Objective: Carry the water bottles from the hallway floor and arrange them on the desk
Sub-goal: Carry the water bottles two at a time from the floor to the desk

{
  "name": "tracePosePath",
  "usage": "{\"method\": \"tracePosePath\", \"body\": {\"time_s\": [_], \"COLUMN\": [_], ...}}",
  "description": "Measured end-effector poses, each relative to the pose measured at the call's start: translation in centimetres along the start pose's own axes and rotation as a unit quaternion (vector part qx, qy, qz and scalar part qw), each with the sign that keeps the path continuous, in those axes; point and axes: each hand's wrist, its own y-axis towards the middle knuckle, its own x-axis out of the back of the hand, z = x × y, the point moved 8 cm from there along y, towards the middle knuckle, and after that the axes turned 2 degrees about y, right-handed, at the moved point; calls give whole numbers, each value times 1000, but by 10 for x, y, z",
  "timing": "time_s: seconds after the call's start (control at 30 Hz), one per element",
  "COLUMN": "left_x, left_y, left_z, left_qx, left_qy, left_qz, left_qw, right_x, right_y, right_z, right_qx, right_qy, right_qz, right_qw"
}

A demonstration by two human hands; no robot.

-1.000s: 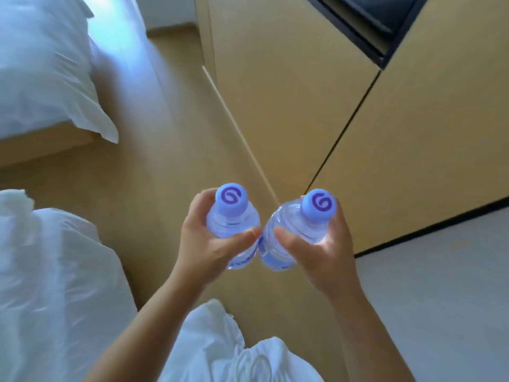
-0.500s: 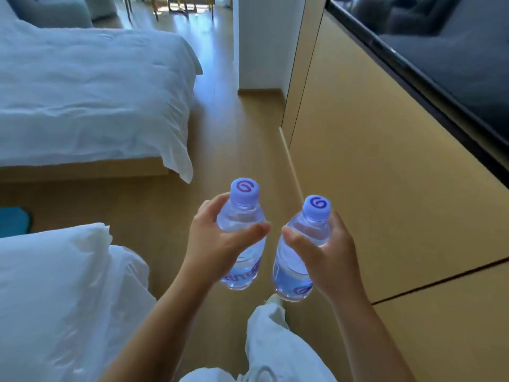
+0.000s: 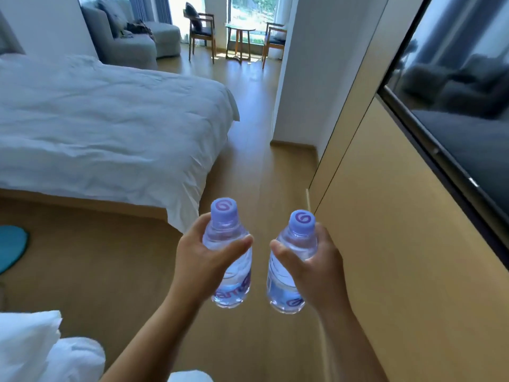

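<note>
Two clear plastic water bottles with lilac swirl-marked caps, both full, are held upright and slightly apart above a wooden floor (image 3: 82, 271), the left bottle (image 3: 230, 260) wrapped by the left hand (image 3: 203, 260), the right bottle (image 3: 289, 271) by the right hand (image 3: 316, 268).

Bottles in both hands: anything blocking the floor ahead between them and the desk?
No desk shows in this view. The left hand grips one bottle, the right hand the other bottle. The wooden floor ahead between the bed and the wood panel wall shows no obstacle.
</note>
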Motion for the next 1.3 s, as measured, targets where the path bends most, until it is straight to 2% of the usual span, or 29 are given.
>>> {"method": "tracePosePath", "body": {"time_s": [0.27, 0.5, 0.73, 1.0, 1.03, 1.13, 1.3], "left_x": [-21, -26, -46, -103, -127, -145, -201], "left_y": [148, 330, 479, 623, 669, 706, 829], "left_z": [26, 37, 37, 56, 62, 62, 58], "left_qx": [7, 9, -2, -3, -6, -6, 0], "left_qy": [10, 24, 24, 53, 53, 65, 40], "left_qz": [-9, -15, 9, 33, 35, 43, 20], "left_qw": [1000, 1000, 1000, 998, 998, 997, 999], "right_x": [-62, -125, -166, -192, -192, -197, -196], "right_y": [150, 315, 440, 588, 640, 682, 830], "right_z": [-20, -3, 3, -18, -28, -26, -24], "right_qx": [-13, 5, -14, -20, -19, -10, 20], "right_qy": [9, 0, 27, 36, 37, 29, 16], "right_qz": [52, 32, 0, 6, 3, 14, 16], "right_qw": [999, 999, 1000, 999, 999, 999, 1000]}}
